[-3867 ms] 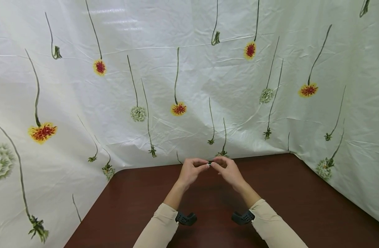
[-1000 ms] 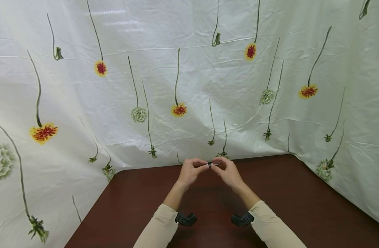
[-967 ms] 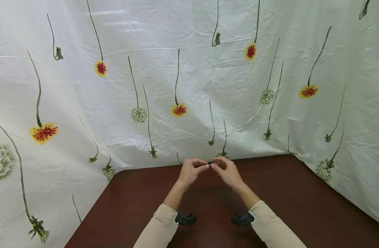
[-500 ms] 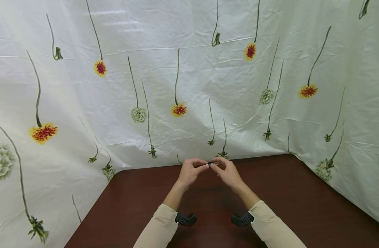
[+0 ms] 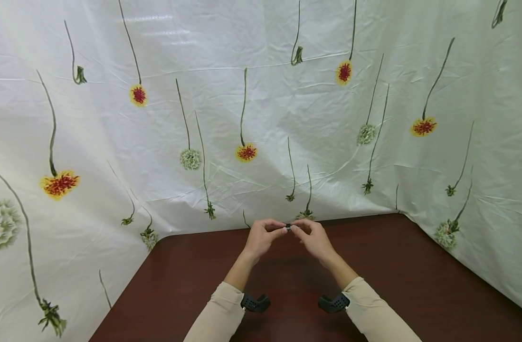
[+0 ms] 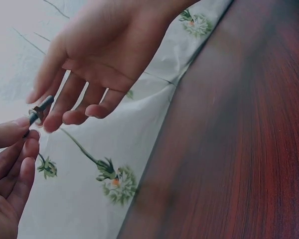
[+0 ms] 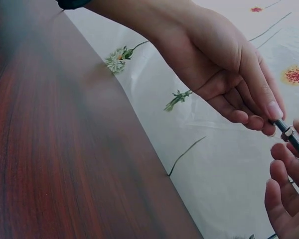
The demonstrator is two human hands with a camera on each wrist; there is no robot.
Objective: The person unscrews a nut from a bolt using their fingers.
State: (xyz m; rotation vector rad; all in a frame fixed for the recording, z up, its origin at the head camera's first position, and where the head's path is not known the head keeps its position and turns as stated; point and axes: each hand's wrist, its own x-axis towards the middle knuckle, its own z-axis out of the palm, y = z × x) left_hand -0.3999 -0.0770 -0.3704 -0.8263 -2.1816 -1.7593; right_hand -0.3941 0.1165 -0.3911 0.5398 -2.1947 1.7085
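In the head view both hands meet fingertip to fingertip above the far side of the table. My left hand (image 5: 258,240) pinches one end of a small dark threaded bolt (image 6: 48,100) between thumb and fingers. Partway along the bolt sits a metal nut (image 7: 287,134). Around that nut, the thumb and forefinger of my right hand (image 5: 317,240) close from either side, their contact partly hidden. The bolt's free threaded end sticks out past the nut, between the right hand's fingers. The right hand's other fingers are loosely bent, seen in the left wrist view.
Below the hands lies a dark red-brown wooden table (image 5: 192,285). White cloth (image 5: 269,109) with printed flowers hangs behind it and along both sides. A black band (image 5: 255,302) sits on the left wrist, another band (image 5: 334,302) on the right.
Both hands keep almost the same place. The right fingertips have shifted slightly around the nut, and the pale shaft seen at them earlier now shows less.
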